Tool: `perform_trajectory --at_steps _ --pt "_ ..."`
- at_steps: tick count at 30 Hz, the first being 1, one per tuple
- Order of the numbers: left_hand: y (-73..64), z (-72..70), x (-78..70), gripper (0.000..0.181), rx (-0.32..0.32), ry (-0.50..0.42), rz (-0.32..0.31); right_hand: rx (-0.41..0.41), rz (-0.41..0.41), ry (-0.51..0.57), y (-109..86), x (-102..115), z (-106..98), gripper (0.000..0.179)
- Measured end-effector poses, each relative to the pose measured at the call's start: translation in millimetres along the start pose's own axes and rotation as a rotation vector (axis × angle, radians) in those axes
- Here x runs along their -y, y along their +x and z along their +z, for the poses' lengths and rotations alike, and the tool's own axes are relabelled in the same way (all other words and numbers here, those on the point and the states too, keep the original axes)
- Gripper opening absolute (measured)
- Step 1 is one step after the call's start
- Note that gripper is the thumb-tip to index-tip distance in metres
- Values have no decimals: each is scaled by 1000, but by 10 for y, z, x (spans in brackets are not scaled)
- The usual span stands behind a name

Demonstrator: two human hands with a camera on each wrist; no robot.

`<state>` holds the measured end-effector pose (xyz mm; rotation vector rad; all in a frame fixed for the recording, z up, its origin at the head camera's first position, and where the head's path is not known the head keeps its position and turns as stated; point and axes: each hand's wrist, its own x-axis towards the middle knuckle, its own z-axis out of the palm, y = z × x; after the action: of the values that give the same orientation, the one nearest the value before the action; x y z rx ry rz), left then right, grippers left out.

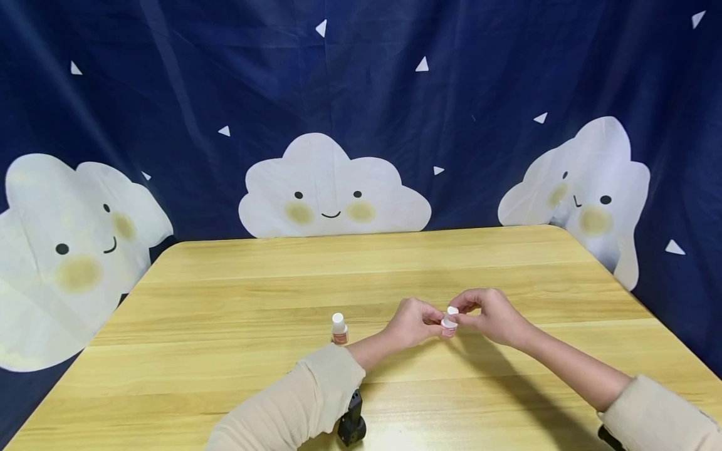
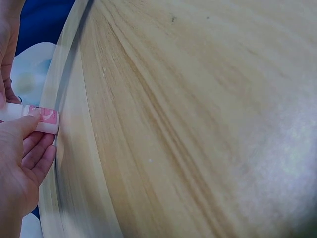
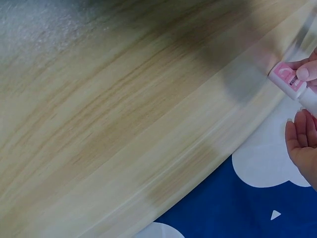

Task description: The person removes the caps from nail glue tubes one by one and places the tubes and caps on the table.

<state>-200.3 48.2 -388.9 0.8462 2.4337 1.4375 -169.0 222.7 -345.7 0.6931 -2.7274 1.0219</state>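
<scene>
A small white bottle with a pink label (image 1: pixel 449 324) is held up above the wooden table, between both hands. My left hand (image 1: pixel 414 322) pinches its lower body between thumb and fingers, the thumb lying over the label (image 2: pixel 47 115) in the left wrist view. At the bottle's white top (image 1: pixel 452 310), my right hand (image 1: pixel 491 316) grips with thumb and fingertips. In the right wrist view the bottle (image 3: pixel 287 80) leans, its base toward the table, with the right hand's fingers (image 3: pixel 303 134) around the top end. Another small white-capped bottle (image 1: pixel 339 327) with a reddish label stands upright behind the left forearm.
The light wooden table (image 1: pixel 254 282) reaches back to a dark blue cloth (image 1: pixel 372 75) printed with smiling clouds and white triangles. A black device (image 1: pixel 352 423) sits below the left sleeve, and part of another shows by the right sleeve (image 1: pixel 657 407).
</scene>
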Motion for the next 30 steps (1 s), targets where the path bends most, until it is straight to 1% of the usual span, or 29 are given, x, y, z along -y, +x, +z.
perform_trajectory --at_steps 5,12,15,19,23,26,30 --pt "3 2 3 19 -1 -2 7 27 -21 -6 3 -4 -14 7" --pt "9 12 13 18 -12 -34 -24 36 -33 -6 2 -8 -11 9" --pt "11 15 15 17 -13 -26 -19 18 -20 -4 -2 -3 2 9" --pt "4 10 7 18 -10 -9 -6 -26 3 -3 -3 3 26 6" --pt "2 10 -1 18 -6 -9 -8 -63 2 -1 -2 -1 47 5" --pt "3 11 0 18 -6 -1 -6 -73 -6 1 1 -7 56 7" --pt "4 13 3 18 -9 -1 -6 -67 -5 6 3 -8 54 6"
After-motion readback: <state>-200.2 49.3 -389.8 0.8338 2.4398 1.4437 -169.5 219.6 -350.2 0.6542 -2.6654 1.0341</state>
